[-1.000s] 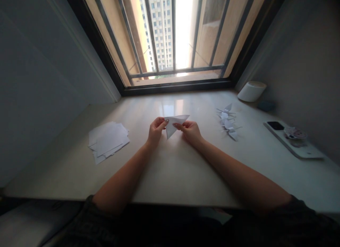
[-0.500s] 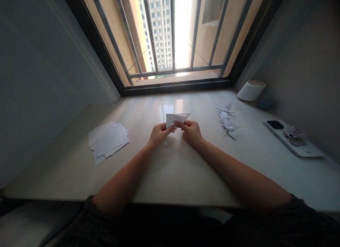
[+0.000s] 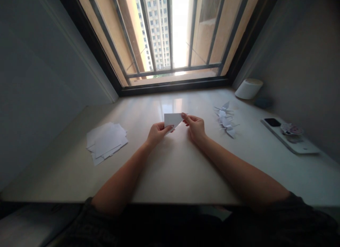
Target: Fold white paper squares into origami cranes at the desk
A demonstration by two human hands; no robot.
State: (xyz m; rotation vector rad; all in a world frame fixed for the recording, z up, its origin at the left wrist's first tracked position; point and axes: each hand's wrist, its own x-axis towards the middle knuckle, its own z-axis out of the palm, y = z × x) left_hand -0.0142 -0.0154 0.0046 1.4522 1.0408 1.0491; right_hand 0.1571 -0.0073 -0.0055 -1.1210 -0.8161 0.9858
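A folded sheet of white paper (image 3: 172, 120) is held up between my hands over the middle of the tabletop. My left hand (image 3: 158, 132) pinches its lower left part, the thumb lying across the front. At the paper's pointed upper right corner, my right hand (image 3: 195, 125) grips with thumb and fingers. Several white paper cranes (image 3: 225, 120) stand in a row to the right of my right hand. To the left lies a loose stack of white paper sheets (image 3: 107, 141).
A phone (image 3: 289, 135) with a round ornament on its back lies at the right. Behind it a white cylindrical object (image 3: 249, 88) stands near the wall, beside a dark rounded item (image 3: 262, 102). A barred window (image 3: 172, 86) borders the white tabletop (image 3: 170, 176) at the back.
My right hand has moved from the paper's lower edge up to its right corner. The paper now looks flatter toward me. My left hand keeps its hold.
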